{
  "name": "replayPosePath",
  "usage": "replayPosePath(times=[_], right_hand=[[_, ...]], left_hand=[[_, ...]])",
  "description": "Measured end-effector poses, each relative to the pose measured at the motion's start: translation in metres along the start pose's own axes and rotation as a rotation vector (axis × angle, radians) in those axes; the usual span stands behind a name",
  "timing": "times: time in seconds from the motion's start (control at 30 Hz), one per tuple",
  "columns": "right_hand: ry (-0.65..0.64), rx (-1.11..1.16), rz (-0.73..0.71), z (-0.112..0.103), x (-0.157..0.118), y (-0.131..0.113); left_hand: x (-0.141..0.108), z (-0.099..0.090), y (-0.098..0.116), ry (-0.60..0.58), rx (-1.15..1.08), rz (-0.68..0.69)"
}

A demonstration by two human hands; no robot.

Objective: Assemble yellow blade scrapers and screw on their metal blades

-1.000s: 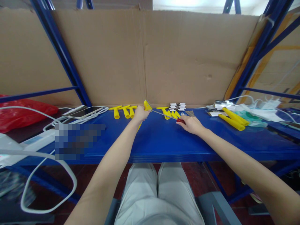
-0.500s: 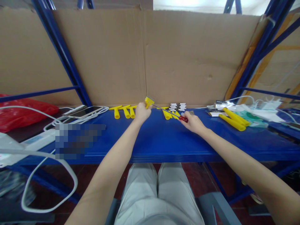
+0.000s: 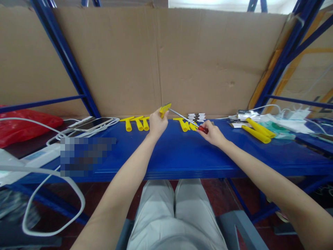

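Observation:
My left hand [image 3: 157, 124] is closed around a yellow scraper [image 3: 165, 108], its flat head pointing up and a dark strip along the top edge. My right hand [image 3: 213, 134] grips the red handle of a screwdriver [image 3: 185, 118]. The long metal shaft slants up and left, its tip at or close to the scraper head; I cannot tell if they touch. Behind the shaft, a yellow T-shaped piece [image 3: 183, 125] lies on the blue table, with smaller yellow parts [image 3: 191, 126] beside it. Black-and-white small packs [image 3: 196, 117] are stacked just beyond my right hand.
Several yellow T-shaped pieces [image 3: 128, 124] lie left of my left hand. Yellow tubular handles [image 3: 256, 134] rest at the right by plastic wrappers. A phone [image 3: 97, 124], white cables and a red bag [image 3: 31, 123] are at left. Cardboard [image 3: 117, 62] stands behind the blue table [image 3: 182, 152].
The scraper head has tilted and risen slightly in my left hand. The screwdriver has shifted a little and slants more steeply. Both hands keep their holds; the view has moved slightly.

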State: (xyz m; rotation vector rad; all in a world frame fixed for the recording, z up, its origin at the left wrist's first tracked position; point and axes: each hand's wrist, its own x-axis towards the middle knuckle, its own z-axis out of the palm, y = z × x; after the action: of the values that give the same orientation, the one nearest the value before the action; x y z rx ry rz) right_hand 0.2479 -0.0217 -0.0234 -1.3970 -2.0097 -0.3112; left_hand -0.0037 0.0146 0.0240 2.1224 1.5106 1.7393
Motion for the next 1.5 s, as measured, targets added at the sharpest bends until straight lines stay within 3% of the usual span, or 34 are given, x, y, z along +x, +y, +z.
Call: replayPosePath(times=[0.17, 0.33, 0.53, 0.67, 0.83, 1.27, 1.5], right_hand=[[0.035, -0.098, -0.020, -0.005, 0.001, -0.002], [-0.041, -0.186, -0.049, -0.014, 0.016, -0.011], [-0.089, -0.086, -0.072, -0.005, 0.034, -0.018], [-0.065, -0.062, -0.025, 0.005, 0.026, -0.024], [-0.044, -0.143, -0.001, 0.001, 0.013, -0.019], [-0.024, -0.154, 0.070, -0.002, 0.014, -0.013], [0.049, -0.129, -0.003, -0.007, 0.012, -0.011]], left_hand=[[-0.002, -0.002, 0.003, 0.032, -0.030, 0.019], [0.002, -0.003, -0.001, 0.081, -0.016, -0.003], [0.008, -0.010, -0.008, 0.128, 0.019, -0.069], [0.009, -0.012, -0.010, 0.107, 0.019, -0.056], [0.004, -0.005, -0.009, 0.059, 0.008, -0.023], [0.002, -0.002, -0.009, 0.043, 0.022, -0.012], [0.002, 0.001, -0.011, 0.048, 0.025, -0.001]])
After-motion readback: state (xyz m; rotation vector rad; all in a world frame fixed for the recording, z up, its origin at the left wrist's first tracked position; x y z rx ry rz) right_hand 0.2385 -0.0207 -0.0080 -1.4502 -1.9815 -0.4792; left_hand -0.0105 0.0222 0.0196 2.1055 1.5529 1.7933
